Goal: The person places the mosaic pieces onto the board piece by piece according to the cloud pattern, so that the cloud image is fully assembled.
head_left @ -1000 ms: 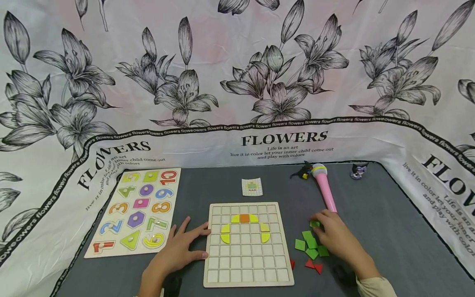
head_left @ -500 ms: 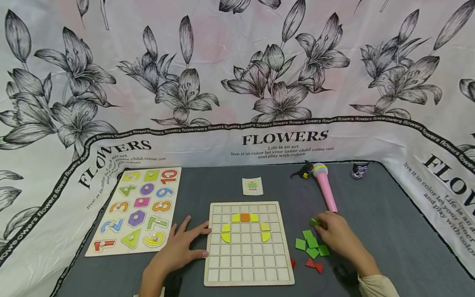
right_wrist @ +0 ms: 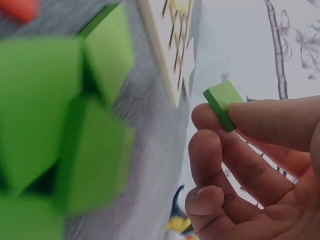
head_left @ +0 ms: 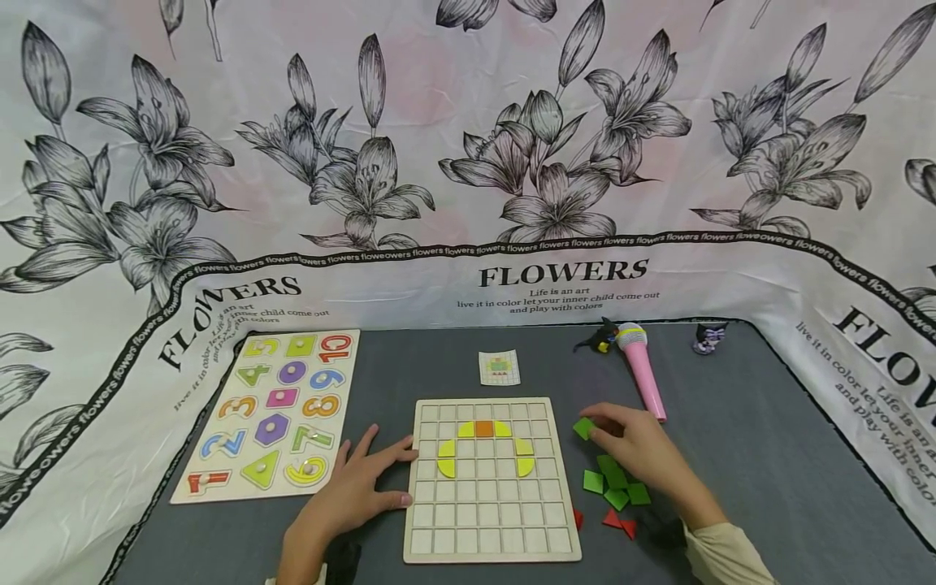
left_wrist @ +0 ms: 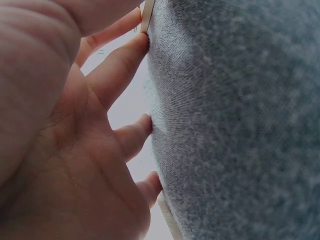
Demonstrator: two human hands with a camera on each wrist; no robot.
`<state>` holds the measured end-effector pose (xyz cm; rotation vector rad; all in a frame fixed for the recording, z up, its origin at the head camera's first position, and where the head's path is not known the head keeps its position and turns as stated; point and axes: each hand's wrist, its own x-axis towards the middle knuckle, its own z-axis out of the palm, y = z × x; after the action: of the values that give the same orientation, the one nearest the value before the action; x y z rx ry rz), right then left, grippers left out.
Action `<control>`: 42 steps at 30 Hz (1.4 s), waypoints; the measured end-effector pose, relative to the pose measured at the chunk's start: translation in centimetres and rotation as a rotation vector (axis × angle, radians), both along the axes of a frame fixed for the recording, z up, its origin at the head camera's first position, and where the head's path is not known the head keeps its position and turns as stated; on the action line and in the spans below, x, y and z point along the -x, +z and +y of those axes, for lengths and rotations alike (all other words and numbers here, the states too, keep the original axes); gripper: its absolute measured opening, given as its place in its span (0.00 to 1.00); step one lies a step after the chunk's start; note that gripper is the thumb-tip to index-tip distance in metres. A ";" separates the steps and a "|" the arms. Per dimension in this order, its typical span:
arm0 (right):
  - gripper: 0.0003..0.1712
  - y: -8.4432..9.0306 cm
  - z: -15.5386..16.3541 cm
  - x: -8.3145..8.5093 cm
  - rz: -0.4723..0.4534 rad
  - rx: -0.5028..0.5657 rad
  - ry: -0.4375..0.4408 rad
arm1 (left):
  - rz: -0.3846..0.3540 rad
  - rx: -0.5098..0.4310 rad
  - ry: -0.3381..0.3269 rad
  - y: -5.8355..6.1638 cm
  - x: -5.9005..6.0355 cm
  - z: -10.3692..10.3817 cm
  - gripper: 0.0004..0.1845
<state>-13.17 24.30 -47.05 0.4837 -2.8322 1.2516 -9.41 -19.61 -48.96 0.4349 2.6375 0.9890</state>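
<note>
In the head view my right hand (head_left: 634, 443) pinches a green square tile (head_left: 582, 428) between thumb and fingers, just right of the wooden grid board (head_left: 491, 517). The right wrist view shows the tile's thin edge. My left hand (head_left: 344, 493) rests at the board's left edge, fingers spread, thumb and fingertips touching it. On the board sit yellow rounded pieces (head_left: 446, 458) and an orange square (head_left: 484, 429) in an arch. Below my right hand lie several green tiles (head_left: 613, 473), with red triangles (head_left: 611, 518) nearer the front.
A number-and-shape puzzle board (head_left: 241, 463) lies at left. Behind the grid board is a small pattern card (head_left: 500, 368). A pink toy microphone (head_left: 642, 375), a small black figure (head_left: 601, 335) and a purple-black figure (head_left: 708, 339) stand at the back right.
My right hand has lifted the green tile from beside the pile and moved left with it toward the grid board. The left hand keeps its place at the board's edge.
</note>
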 end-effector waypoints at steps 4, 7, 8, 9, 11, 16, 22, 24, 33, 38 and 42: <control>0.10 0.3 -1.2 0.5 0.026 0.015 0.044 | 0.000 0.001 -0.001 -0.1 0.1 0.1 0.40; 0.08 0.4 -2.1 0.8 0.015 0.035 0.066 | -0.003 0.004 0.000 -0.1 0.1 0.1 0.39; 0.08 0.5 -2.4 0.9 0.010 0.040 0.070 | -0.005 0.005 0.000 -0.2 0.1 0.1 0.39; 0.07 0.6 -2.7 0.9 0.003 0.044 0.075 | -0.006 0.005 0.000 -0.2 0.1 0.0 0.39; 0.06 0.7 -3.2 1.1 -0.011 0.050 0.073 | -0.009 0.006 0.000 -0.3 0.1 0.0 0.39; 0.05 1.4 -4.9 1.5 -0.051 0.092 0.088 | -0.010 -0.001 -0.001 -0.4 0.0 -0.2 0.39; 0.06 1.7 -7.5 2.0 -0.076 0.199 0.146 | -0.011 -0.001 -0.008 -0.6 0.0 -0.4 0.39; 0.05 1.6 -8.3 2.1 -0.079 0.216 0.158 | -0.010 -0.004 -0.009 -0.6 0.1 -0.4 0.38; 0.03 0.4 -12.2 1.8 -0.071 0.186 0.225 | -0.008 -0.009 -0.010 -0.5 0.1 -0.2 0.38; 0.04 -0.3 -13.7 1.8 -0.067 0.145 0.238 | 0.008 -0.004 -0.009 -0.4 0.2 0.0 0.38; 0.05 -0.6 -14.4 2.0 -0.048 0.104 0.243 | 0.022 0.006 -0.006 -0.2 0.1 0.0 0.37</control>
<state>-15.13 9.86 -47.62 0.8245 -2.7947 1.4574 -9.54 -19.64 -49.15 0.4540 2.6567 0.9794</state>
